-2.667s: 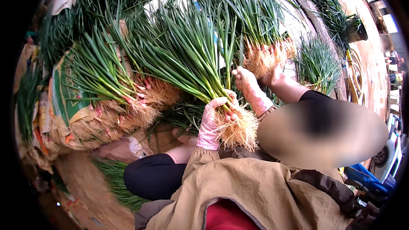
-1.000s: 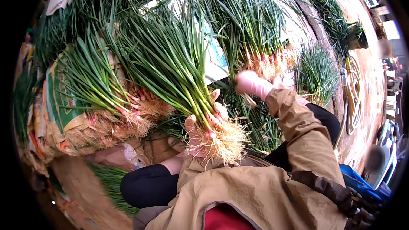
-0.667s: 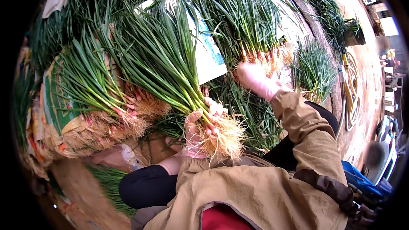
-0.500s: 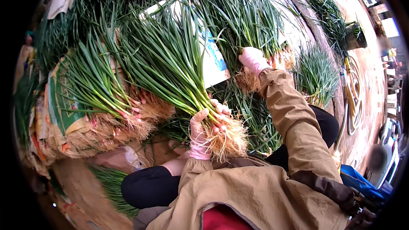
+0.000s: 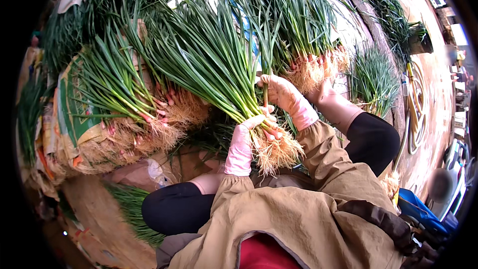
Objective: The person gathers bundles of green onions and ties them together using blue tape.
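A thick bunch of green onions (image 5: 219,65) fans up and away from me, its pinkish bulbs and pale stringy roots (image 5: 276,153) hanging toward my lap. Wrapped around the stems just above the bulbs is my left hand (image 5: 241,142), in a pink glove. My right hand (image 5: 286,98), gloved too, is closed on an upright green onion stalk (image 5: 267,62) at the bunch's right side. Another pile of green onions (image 5: 303,25) lies beyond my right hand, roots facing me. To the left, more green onions (image 5: 114,82) rest on a printed sack (image 5: 72,114).
My bent knees (image 5: 371,137) flank the work. A wooden beam (image 5: 366,7) runs along the right, with a coiled yellowish hose (image 5: 414,104) and a blue object (image 5: 416,211) past it. More greens (image 5: 132,214) lie at lower left.
My right hand has come back from the right-hand pile to the held bunch, bringing a stalk. My left hand and its bunch have shifted slightly right and up.
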A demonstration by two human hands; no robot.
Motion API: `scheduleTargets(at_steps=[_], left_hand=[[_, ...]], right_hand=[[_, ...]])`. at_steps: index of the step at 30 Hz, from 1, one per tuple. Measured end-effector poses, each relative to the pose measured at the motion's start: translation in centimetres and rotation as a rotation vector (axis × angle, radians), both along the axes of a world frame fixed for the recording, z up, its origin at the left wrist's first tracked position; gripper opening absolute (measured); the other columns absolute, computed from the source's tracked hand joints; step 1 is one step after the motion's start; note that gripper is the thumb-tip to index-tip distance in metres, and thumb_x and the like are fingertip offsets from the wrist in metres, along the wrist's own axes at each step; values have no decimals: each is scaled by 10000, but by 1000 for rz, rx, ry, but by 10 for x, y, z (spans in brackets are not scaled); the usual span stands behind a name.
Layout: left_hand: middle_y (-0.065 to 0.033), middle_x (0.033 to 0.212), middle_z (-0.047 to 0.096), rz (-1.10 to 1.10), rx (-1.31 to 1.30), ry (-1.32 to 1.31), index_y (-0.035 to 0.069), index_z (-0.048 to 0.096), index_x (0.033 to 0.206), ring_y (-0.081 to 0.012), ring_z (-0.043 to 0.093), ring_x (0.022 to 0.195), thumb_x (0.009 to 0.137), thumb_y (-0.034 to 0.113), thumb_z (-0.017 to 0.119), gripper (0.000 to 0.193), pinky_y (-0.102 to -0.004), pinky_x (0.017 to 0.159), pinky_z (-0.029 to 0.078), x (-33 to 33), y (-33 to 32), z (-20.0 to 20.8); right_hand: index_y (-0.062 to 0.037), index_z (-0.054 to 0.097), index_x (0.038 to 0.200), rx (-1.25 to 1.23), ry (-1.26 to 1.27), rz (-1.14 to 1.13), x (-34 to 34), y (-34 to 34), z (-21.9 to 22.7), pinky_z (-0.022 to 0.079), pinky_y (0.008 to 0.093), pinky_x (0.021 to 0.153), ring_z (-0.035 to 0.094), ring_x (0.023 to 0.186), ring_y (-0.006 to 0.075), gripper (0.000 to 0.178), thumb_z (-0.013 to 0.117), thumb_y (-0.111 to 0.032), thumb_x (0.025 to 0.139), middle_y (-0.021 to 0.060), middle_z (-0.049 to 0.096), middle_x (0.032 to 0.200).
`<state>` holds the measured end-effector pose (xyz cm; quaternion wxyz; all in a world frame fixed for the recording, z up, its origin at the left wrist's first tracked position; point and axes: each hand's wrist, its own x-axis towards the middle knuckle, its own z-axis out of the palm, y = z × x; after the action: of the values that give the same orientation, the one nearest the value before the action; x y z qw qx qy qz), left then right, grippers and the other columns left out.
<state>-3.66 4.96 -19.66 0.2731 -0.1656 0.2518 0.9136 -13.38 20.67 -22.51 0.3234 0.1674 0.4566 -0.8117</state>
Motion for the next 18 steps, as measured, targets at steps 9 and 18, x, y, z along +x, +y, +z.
scheduleTargets(at_steps=[9, 18], left_hand=[[-205, 866, 632, -2, 44, -54, -61, 499, 1085, -303, 650, 637, 870, 104, 505, 271, -309, 545, 543, 6, -5, 1], [-233, 1068, 583, 75, 252, -45, -66, 540, 1076, -273, 623, 848, 829, 186, 551, 353, -273, 547, 564, 8, -11, 18]], right_hand=[[-26, 607, 920, 957, 678, -70, 29, -22, -6, 479, 357, 586, 594, 614, 219, 270, 519, -280, 947, 115, 602, 695], [-61, 595, 781, 1267, 607, 1321, 52, 57, -45, 465, 306, 554, 556, 590, 203, 450, 447, -445, 961, 25, 596, 652]])
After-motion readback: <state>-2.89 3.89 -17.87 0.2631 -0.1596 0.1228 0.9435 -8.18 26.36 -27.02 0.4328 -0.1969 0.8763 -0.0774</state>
